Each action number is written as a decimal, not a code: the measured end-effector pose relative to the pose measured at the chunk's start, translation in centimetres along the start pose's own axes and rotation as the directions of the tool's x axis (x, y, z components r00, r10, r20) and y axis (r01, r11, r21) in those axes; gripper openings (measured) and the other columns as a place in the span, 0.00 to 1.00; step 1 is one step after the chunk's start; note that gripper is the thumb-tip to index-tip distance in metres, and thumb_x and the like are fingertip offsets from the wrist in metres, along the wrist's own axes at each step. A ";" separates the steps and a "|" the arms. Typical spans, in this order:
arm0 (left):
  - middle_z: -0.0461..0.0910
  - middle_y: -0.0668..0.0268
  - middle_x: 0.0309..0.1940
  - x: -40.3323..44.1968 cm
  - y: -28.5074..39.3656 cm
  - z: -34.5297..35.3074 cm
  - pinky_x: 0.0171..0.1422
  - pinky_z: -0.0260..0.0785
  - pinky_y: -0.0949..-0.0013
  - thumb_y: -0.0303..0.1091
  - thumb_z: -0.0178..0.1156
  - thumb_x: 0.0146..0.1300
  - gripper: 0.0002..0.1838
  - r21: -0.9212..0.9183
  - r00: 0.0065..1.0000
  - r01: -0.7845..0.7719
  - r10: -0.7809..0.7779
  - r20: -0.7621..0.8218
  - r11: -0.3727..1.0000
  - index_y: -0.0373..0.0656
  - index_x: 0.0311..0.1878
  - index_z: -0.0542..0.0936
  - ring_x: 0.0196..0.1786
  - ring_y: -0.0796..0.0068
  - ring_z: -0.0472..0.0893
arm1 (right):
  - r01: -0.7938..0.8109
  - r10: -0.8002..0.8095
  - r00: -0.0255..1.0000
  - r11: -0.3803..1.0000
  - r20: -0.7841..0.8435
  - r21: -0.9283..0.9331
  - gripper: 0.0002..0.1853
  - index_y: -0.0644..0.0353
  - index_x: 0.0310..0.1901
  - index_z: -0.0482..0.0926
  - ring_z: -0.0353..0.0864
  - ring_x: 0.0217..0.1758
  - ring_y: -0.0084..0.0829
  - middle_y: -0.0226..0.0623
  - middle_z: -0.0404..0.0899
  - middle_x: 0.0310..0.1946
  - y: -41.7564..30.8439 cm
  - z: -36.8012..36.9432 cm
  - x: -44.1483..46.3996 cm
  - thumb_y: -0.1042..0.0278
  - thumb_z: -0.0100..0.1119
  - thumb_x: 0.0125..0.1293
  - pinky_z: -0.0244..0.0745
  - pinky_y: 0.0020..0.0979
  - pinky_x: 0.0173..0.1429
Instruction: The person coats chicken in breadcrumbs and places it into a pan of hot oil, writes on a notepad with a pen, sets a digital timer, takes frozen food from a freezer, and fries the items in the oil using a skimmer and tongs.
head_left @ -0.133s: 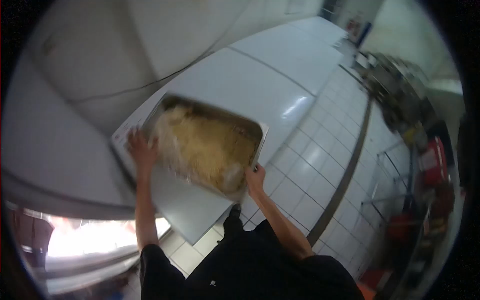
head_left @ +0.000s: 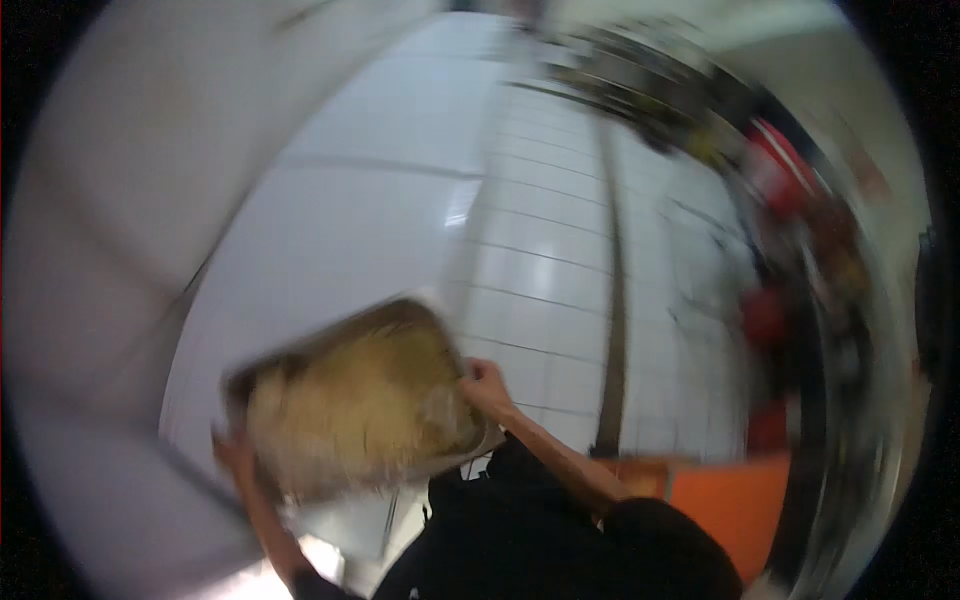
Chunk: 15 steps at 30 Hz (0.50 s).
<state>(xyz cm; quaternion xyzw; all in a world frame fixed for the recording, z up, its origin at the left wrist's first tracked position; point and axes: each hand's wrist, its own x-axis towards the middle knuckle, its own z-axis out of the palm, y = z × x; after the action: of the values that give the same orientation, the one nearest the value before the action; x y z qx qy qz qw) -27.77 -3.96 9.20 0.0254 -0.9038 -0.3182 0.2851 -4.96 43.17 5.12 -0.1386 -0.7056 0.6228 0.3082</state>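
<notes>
A rectangular metal tray holds a pale yellow, crumbly-looking mass, with clear plastic along its near side. My right hand is closed on the tray's right edge. My left hand is against the tray's left end; its fingers are smeared by motion. The tray is close to my body, above the near end of a long white table. Blur hides whether its underside touches the table.
White floor tiles with a dark strip lie right of the table. Blurred red containers and racks stand farther right. An orange surface is at lower right. A pale wall runs along the left.
The view has swung to the right. The tray has turned and now appears lower and nearer to my body, with both hands still at its ends. The orange surface has come into view.
</notes>
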 end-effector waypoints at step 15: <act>0.74 0.54 0.51 -52.8 56.7 19.3 0.56 0.64 0.60 0.54 0.56 0.69 0.29 -0.700 0.426 -0.264 0.731 0.533 0.664 0.35 0.57 0.72 0.52 0.62 0.70 | -0.172 0.083 0.959 0.932 -0.273 -0.320 0.13 0.66 0.34 0.72 0.74 0.32 0.43 0.49 0.75 0.27 -0.1 -57.6 -30.1 0.67 0.58 0.49 0.66 0.47 0.39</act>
<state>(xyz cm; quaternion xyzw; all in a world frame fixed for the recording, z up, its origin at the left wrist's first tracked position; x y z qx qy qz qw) 13.77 63.97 4.01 -0.4753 -0.7711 -0.4193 -0.0605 53.26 71.45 -0.70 -0.3143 -0.7465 0.4873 0.3262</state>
